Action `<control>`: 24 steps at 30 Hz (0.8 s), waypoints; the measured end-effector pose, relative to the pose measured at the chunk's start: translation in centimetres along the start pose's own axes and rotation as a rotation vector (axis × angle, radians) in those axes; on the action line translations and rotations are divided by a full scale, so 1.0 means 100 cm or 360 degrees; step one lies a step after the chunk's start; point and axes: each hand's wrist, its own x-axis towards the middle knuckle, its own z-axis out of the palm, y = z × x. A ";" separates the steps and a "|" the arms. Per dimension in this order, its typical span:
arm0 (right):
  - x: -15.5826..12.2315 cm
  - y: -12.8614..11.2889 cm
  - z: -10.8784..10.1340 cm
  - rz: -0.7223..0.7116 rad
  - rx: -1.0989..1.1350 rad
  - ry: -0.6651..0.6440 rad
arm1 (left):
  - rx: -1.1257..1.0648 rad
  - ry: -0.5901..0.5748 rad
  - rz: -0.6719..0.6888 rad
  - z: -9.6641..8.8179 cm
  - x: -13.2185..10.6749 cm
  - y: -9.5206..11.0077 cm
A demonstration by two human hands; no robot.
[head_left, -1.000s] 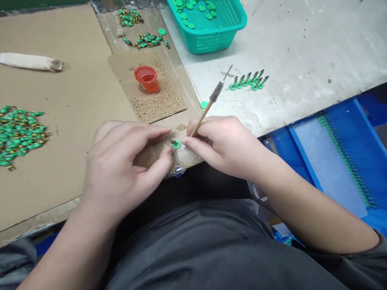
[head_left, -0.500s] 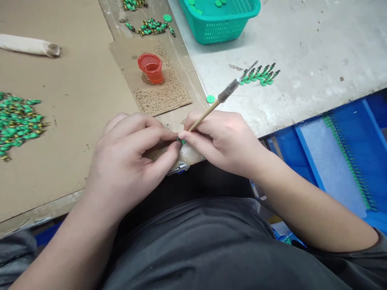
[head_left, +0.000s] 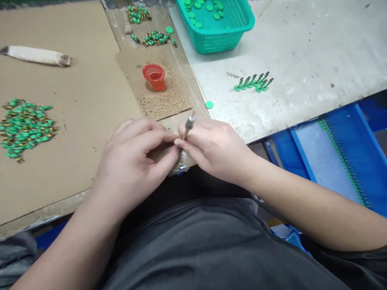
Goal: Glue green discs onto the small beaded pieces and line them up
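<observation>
At the table's front edge my left hand (head_left: 136, 157) is closed in a pinch, thumb against fingertips. A small green piece showed there a moment earlier; now the fingers hide it. My right hand (head_left: 216, 147) touches the left fingertips and grips a thin wooden stick (head_left: 188, 127) with a dark wrapped collar and a fine needle-like tip, pointing up and away from me. Beyond the hands, a red cup (head_left: 155, 76) with liquid in it stands on a speckled cardboard piece (head_left: 163, 105). A single green disc (head_left: 209, 104) lies to its right.
Green, yellow and black pieces are heaped at left (head_left: 27, 129) and at the back (head_left: 155, 38). A whitish roll (head_left: 36, 55) lies on the cardboard. A green basket (head_left: 219, 44) holds discs. Several upright pieces on discs (head_left: 254, 82) stand right; blue trays (head_left: 302, 155) sit below the table.
The stick has swung from leaning right to nearly upright and foreshortened. The small green piece has gone out of sight behind my fingers. The view has shifted slightly, showing more of the basket.
</observation>
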 end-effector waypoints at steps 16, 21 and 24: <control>-0.027 -0.003 0.004 0.0487 0.0452 0.0662 | -0.0659 -0.0029 -0.0746 -0.017 0.015 0.018; -0.028 -0.006 0.004 0.0535 0.0381 0.0587 | -0.0969 -0.0103 -0.0867 -0.053 0.023 0.026; -0.027 -0.009 0.003 0.0503 0.0381 0.0560 | -0.1062 -0.0160 -0.0839 -0.069 0.024 0.035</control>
